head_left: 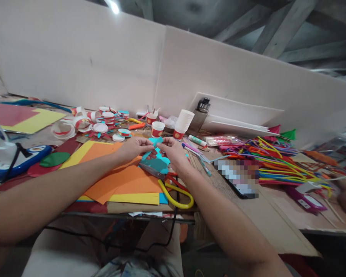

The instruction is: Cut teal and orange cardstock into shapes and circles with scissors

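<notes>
Your left hand (140, 147) and your right hand (173, 151) pinch a cyan paper piece (156, 140) with their fingertips, near the front of a red-and-white paper cup (158, 130); the print on this cup is too small to read; your fingers hide part of the piece; the smartphone (236, 179) has its screen covered by pixel blocks; a farther cup (152, 118) contains thin sticks; the stacked paper cups (185, 120) are nested; scissors (152, 169) lie below your hands.
</notes>
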Motion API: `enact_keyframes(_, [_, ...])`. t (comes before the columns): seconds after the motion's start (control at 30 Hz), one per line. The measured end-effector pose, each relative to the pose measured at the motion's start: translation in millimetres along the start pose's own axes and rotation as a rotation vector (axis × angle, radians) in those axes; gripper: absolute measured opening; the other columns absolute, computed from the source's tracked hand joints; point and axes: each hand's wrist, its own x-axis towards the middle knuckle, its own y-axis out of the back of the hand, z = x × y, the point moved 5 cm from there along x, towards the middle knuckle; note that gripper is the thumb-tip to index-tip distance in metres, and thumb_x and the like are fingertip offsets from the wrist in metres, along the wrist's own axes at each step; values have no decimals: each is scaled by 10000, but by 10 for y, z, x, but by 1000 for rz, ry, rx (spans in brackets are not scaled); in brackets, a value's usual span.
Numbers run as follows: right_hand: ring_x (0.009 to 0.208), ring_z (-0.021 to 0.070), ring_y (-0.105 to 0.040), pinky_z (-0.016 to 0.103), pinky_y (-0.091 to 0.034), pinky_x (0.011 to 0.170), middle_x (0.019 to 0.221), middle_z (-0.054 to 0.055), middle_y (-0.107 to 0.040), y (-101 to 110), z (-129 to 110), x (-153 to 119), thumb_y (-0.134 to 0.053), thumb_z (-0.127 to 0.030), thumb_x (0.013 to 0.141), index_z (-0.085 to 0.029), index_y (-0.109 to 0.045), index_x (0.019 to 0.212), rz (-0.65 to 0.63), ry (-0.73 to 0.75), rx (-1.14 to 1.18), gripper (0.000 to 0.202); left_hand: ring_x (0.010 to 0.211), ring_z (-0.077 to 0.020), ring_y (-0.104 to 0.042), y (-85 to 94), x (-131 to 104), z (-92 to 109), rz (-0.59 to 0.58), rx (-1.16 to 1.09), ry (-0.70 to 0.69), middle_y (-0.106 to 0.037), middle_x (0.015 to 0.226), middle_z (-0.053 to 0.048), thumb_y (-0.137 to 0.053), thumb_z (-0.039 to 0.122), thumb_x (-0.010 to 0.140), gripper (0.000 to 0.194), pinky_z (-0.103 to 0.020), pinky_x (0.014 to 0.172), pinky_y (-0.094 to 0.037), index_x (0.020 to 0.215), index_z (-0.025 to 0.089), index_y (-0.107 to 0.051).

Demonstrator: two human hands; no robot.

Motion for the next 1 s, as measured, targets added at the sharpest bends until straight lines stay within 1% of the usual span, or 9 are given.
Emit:
enact_keyframes(0.07, [517, 68, -492, 205, -399, 483, 635, -47, -567, -7, -26, -18, -678, -303, 647, -162, -597, 805, -29, 14, 18, 226, 637, -139, -645, 7, 8, -15, -9, -7, -3, -706, 721, -60, -696, 416, 730, 311, -251, 640, -505, 838, 124, -696])
enact_keyframes(0.13, [516, 66, -485, 205, -400, 489, 630, -44, -561, -5, -38, -25, -670, -325, 662, -161, -602, 772, -37, 26, 18, 209, 631, -140, -647, 7, 12, -26, -27, -7, -10, -707, 720, -60, -687, 405, 740, 301, -256, 648, -509, 850, 125, -695])
enact_keyframes(0.23, [507, 69, -482, 207, -395, 484, 596, -50, -538, 4, -29, -13, -669, -342, 670, -165, -586, 721, -28, 48, 0, 202, 616, -147, -652, 0, 10, -25, -30, -17, -6, -703, 694, -59, -687, 388, 740, 275, -261, 636, -515, 814, 124, -686])
enact_keyframes(0.37, [486, 75, -472, 214, -391, 471, 558, -54, -521, 18, -7, 16, -666, -343, 676, -170, -561, 692, 1, 75, -25, 203, 600, -136, -648, -21, 4, -12, -26, -74, 12, -697, 675, -61, -707, 339, 736, 232, -236, 612, -513, 782, 114, -677])
enact_keyframes(0.53, [473, 75, -460, 214, -372, 464, 528, -56, -511, 54, 6, 32, -663, -331, 668, -175, -546, 661, 30, 50, -34, 195, 624, -149, -660, -54, -6, -61, -82, -303, 150, -707, 746, -121, -613, 322, 833, 253, -265, 625, -541, 849, 75, -667])
enact_keyframes(0.67, [464, 71, -449, 213, -359, 464, 513, -58, -504, 72, -3, 14, -666, -311, 658, -172, -541, 645, 25, 13, 0, 187, 646, -176, -678, -49, -16, -75, -96, -364, 214, -704, 742, -148, -573, 267, 859, 225, -274, 607, -547, 862, 56, -650])
enact_keyframes(0.83, [468, 79, -469, 216, -357, 464, 509, -50, -516, 66, -41, -24, -664, -295, 668, -167, -542, 648, 20, 6, -3, 178, 634, -162, -671, -56, -13, -77, -120, -330, 190, -705, 744, -131, -654, 267, 800, 200, -247, 586, -540, 815, 67, -645])
enact_keyframes(1.0, [458, 75, -461, 212, -346, 456, 500, -51, -513, 58, -47, -24, -658, -305, 676, -171, -531, 639, 32, 27, -22, 188, 620, -159, -662, -55, -24, -69, -55, -305, 177, -693, 699, -102, -735, 254, 707, 205, -229, 545, -513, 758, 93, -620])
